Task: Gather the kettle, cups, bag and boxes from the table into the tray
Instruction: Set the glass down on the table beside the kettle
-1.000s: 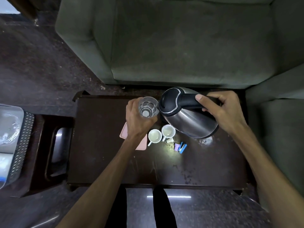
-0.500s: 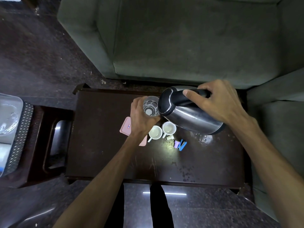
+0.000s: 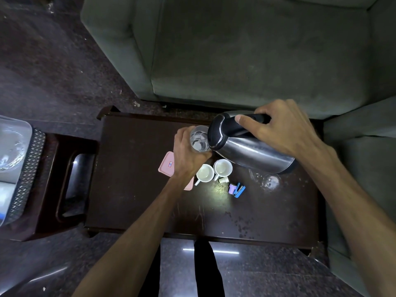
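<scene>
A clear drinking glass (image 3: 199, 139) is held above the dark brown wooden surface (image 3: 132, 179); something clear shows inside it, but how full it is cannot be told. The left hand (image 3: 188, 155) has its fingers closed around the glass from the left side, with the forearm reaching up from the near edge. The shiny steel kettle with black lid and handle (image 3: 250, 151) is tilted, its lid end touching the rim of the glass. The right hand (image 3: 282, 129) grips the black handle from above, fingers wrapped around it, thumb lying along the top.

Just nearer than the glass stand two small white cups (image 3: 214, 171) side by side; both look empty. Under the left wrist lies a flat pink box (image 3: 168, 166), partly hidden by the hand. Near the cups, on the near right side, are a small white piece (image 3: 223, 179), a lilac piece (image 3: 232, 188) and a blue piece (image 3: 240, 190), close together. Under the kettle's base end a wet mark (image 3: 267, 181) shines on the wood. Far left of the glass, beyond the surface, a mesh-sided tray (image 3: 32, 168) holds clear plastic containers (image 3: 12, 146).
</scene>
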Demonstrator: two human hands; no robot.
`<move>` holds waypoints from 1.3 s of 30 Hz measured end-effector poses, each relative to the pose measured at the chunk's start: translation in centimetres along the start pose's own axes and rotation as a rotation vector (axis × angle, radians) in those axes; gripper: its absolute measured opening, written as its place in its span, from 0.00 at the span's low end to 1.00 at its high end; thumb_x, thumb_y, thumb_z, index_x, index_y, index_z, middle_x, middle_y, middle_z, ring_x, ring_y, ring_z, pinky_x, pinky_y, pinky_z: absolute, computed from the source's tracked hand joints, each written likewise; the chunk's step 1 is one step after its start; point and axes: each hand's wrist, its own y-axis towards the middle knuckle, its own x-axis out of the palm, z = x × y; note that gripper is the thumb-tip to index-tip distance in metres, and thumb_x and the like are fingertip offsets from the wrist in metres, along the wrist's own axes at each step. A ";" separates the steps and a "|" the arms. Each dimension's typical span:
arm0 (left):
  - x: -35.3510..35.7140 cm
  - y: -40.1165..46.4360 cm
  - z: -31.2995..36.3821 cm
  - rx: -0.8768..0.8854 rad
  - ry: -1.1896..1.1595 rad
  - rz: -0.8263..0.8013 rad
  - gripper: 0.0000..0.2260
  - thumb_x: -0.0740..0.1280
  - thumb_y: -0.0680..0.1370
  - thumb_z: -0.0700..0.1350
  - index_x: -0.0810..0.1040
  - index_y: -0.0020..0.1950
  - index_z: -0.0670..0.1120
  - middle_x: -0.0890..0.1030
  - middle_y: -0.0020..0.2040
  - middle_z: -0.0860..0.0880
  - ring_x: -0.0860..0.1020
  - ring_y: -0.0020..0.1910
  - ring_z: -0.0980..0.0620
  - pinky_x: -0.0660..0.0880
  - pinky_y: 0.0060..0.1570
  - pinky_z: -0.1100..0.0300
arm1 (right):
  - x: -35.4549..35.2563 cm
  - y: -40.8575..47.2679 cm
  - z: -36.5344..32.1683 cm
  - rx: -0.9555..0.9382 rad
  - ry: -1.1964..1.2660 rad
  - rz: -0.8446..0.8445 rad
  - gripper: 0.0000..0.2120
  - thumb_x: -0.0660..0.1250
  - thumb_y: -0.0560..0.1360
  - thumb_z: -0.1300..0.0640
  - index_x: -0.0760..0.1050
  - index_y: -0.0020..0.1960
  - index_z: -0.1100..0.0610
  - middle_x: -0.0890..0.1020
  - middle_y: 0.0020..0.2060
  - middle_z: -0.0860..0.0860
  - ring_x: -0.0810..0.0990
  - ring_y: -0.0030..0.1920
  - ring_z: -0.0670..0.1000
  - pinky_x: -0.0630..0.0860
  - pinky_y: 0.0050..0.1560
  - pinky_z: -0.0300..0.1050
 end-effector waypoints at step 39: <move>-0.4 0.3 -1.1 -0.019 -0.002 -0.013 0.34 0.82 0.62 0.40 0.78 0.67 0.42 0.77 0.64 0.45 0.76 0.64 0.46 0.76 0.64 0.48 | 0.9 1.3 -0.9 0.022 -0.006 -0.071 0.31 0.65 0.75 0.33 0.78 0.33 0.61 0.74 0.22 0.58 0.73 0.27 0.58 0.64 0.31 0.45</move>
